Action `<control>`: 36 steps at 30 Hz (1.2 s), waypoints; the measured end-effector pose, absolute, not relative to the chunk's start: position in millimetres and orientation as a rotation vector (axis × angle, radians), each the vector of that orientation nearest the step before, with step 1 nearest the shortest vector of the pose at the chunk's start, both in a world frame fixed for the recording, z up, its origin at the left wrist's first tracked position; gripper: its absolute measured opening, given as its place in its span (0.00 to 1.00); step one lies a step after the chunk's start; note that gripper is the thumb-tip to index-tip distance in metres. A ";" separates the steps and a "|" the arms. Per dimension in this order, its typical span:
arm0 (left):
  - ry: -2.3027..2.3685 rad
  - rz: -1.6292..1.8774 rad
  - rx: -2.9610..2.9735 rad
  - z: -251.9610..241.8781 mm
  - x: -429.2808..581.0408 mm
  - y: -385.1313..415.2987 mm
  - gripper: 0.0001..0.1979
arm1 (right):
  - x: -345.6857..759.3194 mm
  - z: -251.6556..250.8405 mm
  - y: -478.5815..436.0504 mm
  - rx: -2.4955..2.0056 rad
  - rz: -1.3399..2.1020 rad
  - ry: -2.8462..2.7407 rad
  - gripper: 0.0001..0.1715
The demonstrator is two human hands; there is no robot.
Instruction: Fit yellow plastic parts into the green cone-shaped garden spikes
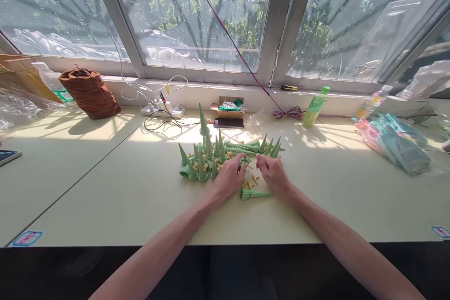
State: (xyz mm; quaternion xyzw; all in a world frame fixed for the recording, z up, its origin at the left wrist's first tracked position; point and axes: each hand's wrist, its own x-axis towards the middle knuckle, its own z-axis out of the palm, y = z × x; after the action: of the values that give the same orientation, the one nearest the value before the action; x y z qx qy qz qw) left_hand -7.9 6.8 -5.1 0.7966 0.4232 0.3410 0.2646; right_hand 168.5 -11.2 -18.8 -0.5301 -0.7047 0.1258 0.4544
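Note:
My left hand (230, 173) is closed on a green plastic spike (245, 161), whose round end shows between thumb and fingers. Just to its right, my right hand (271, 171) has its fingers pinched together; what they hold, if anything, is hidden. Below the hands several small yellow plastic pieces (250, 183) lie loose on the table. A single green cone-shaped spike (255, 194) rests on its side nearer to me. Left of my left hand many green spikes (202, 171) stand points up, with yellow pieces among them. More spikes (272, 146) stand or lie behind both hands.
On the pale table (140, 206), a small cardboard box (230, 113) and a dark phone (228, 123) sit behind the spikes. A power strip (163, 111) with cables, a brown bag (90, 93), a green bottle (315, 107) and bagged masks (397, 143) line the window side.

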 end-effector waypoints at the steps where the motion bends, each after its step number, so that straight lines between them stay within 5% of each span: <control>1: 1.172 0.895 2.212 -5.4 -7.6 6.2 0.17 | 168.3 -18.4 -11.6 -1.309 0.303 -1.743 0.28; 13: 1.335 0.563 2.515 -2.6 -8.3 0.4 0.18 | 167.6 -21.3 -12.2 -1.298 0.306 -1.845 0.22; 25: 1.322 0.714 2.451 0.5 -10.1 -0.7 0.14 | 168.0 -20.2 -11.2 -1.310 0.287 -1.820 0.21; 36: 0.620 0.725 2.586 4.2 -15.3 -10.6 0.22 | 173.3 -16.4 -13.0 -1.297 0.040 -1.752 0.18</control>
State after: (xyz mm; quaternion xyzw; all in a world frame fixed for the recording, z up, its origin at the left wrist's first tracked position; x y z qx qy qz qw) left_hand -15.3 -10.6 4.2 0.9209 0.2209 0.2581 0.1913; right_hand 173.3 -13.0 -16.4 -0.5274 -0.7126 0.0164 0.4624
